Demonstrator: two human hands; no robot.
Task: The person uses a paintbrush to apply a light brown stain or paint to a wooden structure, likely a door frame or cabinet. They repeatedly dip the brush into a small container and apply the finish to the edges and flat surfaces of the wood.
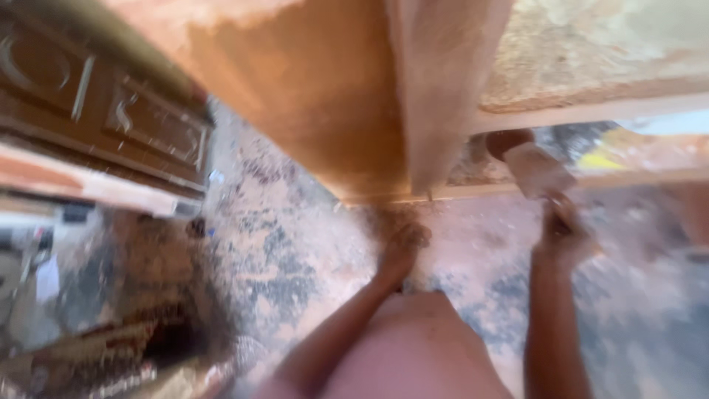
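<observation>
At centre frame the left hand [402, 247] curls, seemingly empty, under the wooden panel's [325, 89] lower edge, while the right hand [565, 233] grips a pale block [538, 168] beside open dusty floor [295, 244].

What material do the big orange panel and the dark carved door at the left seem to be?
Orange panel: probably bare sanded wood, matt, with dust on the floor below. Carved door: seemingly dark varnished wood, slightly glossy with raised mouldings. Blur leaves both uncertain.

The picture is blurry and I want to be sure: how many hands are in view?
2. The left hand is low at the centre, below the orange wooden panel. The right hand is raised at the right, fingers closed on a pale block. None other shows.
</observation>
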